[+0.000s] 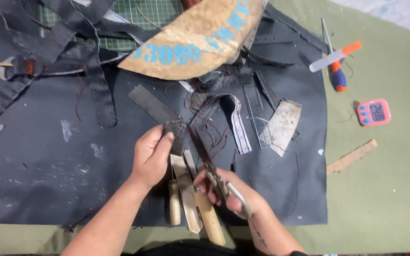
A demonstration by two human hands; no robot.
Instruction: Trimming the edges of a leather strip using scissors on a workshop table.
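Head view: dark rough patch (175, 133) pinched between thumb and fingers of left hand (151, 156). Scissors (213, 173) gripped by right hand (231, 192), fingers curled through handle loops, blades at patch edge. Wooden-handled tools (193, 206) lying beneath hands on black cloth (43, 161). Pink timer (374, 112) well apart, right.

left hand (152, 154) pinches dark strip (175, 134), centre frame | right hand (231, 192) grips scissors (214, 173), blades at strip | 2 wooden-handled tools (191, 208) below | pink timer (374, 112) right, on green table (385, 189)
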